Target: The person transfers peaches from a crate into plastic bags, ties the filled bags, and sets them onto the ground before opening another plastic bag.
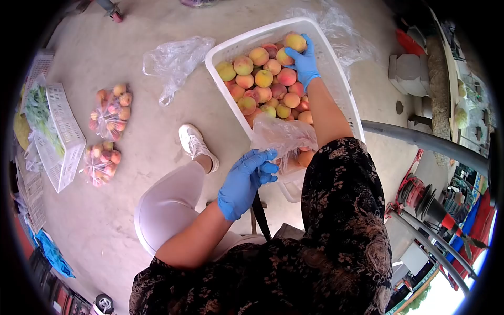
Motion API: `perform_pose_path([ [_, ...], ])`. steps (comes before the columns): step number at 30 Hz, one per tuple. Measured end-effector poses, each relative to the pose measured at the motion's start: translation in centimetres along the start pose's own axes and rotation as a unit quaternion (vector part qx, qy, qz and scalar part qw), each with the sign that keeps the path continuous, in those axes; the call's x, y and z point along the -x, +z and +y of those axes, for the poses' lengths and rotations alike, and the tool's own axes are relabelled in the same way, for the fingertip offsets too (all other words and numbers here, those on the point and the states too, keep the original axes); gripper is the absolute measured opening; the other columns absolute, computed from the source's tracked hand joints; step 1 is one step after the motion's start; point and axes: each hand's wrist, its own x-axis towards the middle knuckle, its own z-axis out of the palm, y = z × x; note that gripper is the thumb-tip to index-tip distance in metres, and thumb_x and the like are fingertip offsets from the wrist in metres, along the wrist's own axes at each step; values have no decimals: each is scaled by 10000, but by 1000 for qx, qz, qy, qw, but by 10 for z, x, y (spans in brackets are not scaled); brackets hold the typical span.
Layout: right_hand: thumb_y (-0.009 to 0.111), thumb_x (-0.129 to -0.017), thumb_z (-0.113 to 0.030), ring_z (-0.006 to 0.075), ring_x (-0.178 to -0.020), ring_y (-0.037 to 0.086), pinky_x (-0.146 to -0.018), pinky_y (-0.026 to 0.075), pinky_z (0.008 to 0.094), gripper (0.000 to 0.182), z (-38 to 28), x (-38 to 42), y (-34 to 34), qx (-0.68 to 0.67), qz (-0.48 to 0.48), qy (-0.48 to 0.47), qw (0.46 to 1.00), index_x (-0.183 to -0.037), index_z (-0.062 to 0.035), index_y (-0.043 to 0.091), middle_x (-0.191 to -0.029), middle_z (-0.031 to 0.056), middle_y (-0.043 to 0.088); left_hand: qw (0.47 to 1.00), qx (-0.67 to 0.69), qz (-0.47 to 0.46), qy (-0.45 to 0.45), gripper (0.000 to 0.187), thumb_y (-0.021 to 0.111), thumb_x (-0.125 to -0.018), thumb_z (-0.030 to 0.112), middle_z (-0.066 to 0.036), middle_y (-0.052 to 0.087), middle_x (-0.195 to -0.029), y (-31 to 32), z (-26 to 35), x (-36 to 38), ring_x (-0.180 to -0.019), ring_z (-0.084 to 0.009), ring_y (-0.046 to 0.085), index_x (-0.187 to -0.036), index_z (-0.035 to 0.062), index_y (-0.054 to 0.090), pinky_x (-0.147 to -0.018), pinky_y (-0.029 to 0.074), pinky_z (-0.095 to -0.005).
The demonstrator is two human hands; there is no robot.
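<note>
Both of my hands wear blue gloves. My right hand (pixel 305 59) reaches to the far right of a white plastic crate (pixel 347 107) and has its fingers around a yellow-red peach (pixel 295 42). Beneath that hand, many more peaches (pixel 264 79) lie piled in the crate. Nearer my body, my left hand (pixel 245 178) is closed, pinching the edge of a clear plastic bag (pixel 283 135). The bag rests at the crate's near end, with a few peaches (pixel 306 157) showing through or beside it; its lower part is partly hidden by my right sleeve.
Two filled bags of peaches (pixel 111 113) sit on the concrete floor to the left. Beyond them stands a white crate (pixel 65 134) with leafy greens (pixel 44 115). Loose plastic bags (pixel 176 65) lie near the crate. A grey metal pole (pixel 425 142) runs along the right.
</note>
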Motion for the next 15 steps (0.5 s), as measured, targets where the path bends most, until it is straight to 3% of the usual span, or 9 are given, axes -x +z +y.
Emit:
perform_pose_path([
  [2,661,-758,-89,354,-1127,461,-869,464,498,669,-30,31,-42,-214,-192,50,957,-1325,-85,307,-1242,133,436,1000,-7,6,13,219,565,-847,229,17,582,-714,5,-2,3,-688,-93,534,-995,69,588,-730,449,-274],
  [4,703,-723,-142,336,-1108,490,-853,455,527,756,-79,106,-61,-272,-291,126,908,-1344,-92,277,-1230,193,450,1000,-24,8,18,229,566,-846,230,24,541,-669,4,-3,0,-658,-81,509,-1011,73,588,-704,442,-256],
  [6,715,-697,-146,339,-1102,496,-891,445,474,812,-91,167,-88,-242,-429,180,851,-1360,-77,252,-1242,184,450,997,-57,-13,42,238,548,-859,231,26,494,-634,10,-4,1,-631,-74,485,-1027,66,587,-670,434,-241],
  [8,670,-739,-140,275,-1187,439,-955,405,394,752,-95,214,-90,-91,-484,166,855,-1367,-72,263,-1254,132,460,987,-133,-49,74,260,510,-884,232,27,410,-590,21,-4,5,-564,-65,429,-1059,53,579,-587,404,-217],
  [10,646,-730,-113,279,-1161,461,-943,407,384,702,-78,233,-84,192,-446,152,861,-1341,-74,301,-1239,133,480,977,-179,-85,84,263,499,-891,235,24,408,-584,24,-11,6,-526,-65,401,-1061,49,574,-562,390,-215],
  [12,627,-717,-95,294,-1122,480,-912,420,383,631,-46,242,-83,447,-378,112,803,-1290,-78,364,-1219,139,499,969,-210,-99,79,263,492,-894,237,20,407,-575,25,-18,8,-492,-65,374,-1060,48,570,-543,379,-215],
  [14,612,-697,-85,318,-1071,499,-862,443,392,541,-4,239,-88,658,-290,43,694,-1214,-85,452,-1195,150,517,967,-228,-93,63,261,490,-895,239,18,405,-564,27,-24,11,-462,-67,347,-1056,50,568,-532,371,-215],
  [15,611,-690,-88,329,-1027,512,-834,449,397,472,10,236,-91,681,-291,24,671,-1147,-86,495,-1163,155,534,970,-217,-89,60,259,486,-896,241,18,404,-560,25,-26,11,-456,-68,339,-1051,52,570,-532,373,-216],
])
